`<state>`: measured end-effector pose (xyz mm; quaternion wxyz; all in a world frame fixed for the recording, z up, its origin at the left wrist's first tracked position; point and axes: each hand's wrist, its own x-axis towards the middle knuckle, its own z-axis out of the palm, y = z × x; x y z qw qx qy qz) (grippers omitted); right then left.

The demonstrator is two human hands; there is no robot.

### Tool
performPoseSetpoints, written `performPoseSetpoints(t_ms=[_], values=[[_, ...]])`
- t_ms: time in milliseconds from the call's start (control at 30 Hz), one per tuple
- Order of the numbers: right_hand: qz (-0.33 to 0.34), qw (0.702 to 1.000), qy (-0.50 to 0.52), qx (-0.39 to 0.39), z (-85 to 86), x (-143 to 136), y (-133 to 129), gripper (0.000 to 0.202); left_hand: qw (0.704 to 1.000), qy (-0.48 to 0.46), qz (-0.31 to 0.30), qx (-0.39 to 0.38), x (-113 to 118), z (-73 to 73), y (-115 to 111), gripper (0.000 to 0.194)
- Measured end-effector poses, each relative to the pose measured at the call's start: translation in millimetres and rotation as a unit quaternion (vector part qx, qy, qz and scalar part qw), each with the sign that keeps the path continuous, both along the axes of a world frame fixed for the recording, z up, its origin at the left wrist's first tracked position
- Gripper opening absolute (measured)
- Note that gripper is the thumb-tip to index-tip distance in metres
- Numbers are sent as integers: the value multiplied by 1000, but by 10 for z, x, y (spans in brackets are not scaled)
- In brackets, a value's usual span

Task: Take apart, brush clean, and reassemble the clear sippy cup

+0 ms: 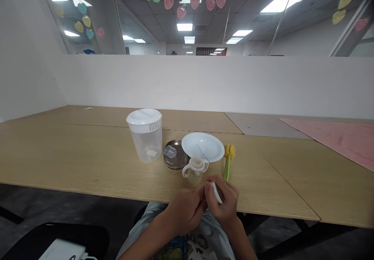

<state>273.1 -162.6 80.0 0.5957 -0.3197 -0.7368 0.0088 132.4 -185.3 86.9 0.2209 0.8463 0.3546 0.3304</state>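
My right hand point(223, 199) is closed around a small white object point(216, 192) near the table's front edge. My left hand point(187, 209) touches the fingers of my right hand, its own fingers pressed together; what they hold, if anything, is hidden. Just beyond the hands stands a clear cup point(195, 175) with a white lid and two handles. Behind it lie a white bowl point(201, 145) and a round metal tray point(181, 159), with a small clear plastic piece point(170, 151) on the tray. A yellow flower point(230, 151) with a green stem lies right of the bowl.
On the wooden table point(87, 158), a tall clear container point(147, 143) with a white lid stands left of the tray. A pink sheet point(344, 137) lies at the far right. A black chair point(96, 236) holding a white device point(62, 251) is at lower left.
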Motion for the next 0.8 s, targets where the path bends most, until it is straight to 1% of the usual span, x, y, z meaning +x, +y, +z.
performPoseSetpoints(t_ms=[133, 233, 333, 467, 633, 800], values=[[-20, 999, -32, 34, 52, 76, 17, 11, 997, 65, 2, 48, 36, 41, 19, 27], [-42, 995, -64, 62, 70, 134, 38, 12, 993, 91, 1, 72, 57, 62, 20, 26], [-61, 989, -96, 90, 78, 203, 52, 14, 991, 99, 2, 91, 78, 76, 11, 25], [-86, 981, -125, 119, 92, 286, 46, 15, 991, 94, 0, 95, 102, 100, -5, 24], [-85, 978, -141, 125, 120, 336, 18, 16, 990, 97, -8, 100, 107, 131, -18, 22], [-72, 975, -162, 133, 159, 359, 0, 13, 988, 116, -7, 102, 96, 122, -22, 18]])
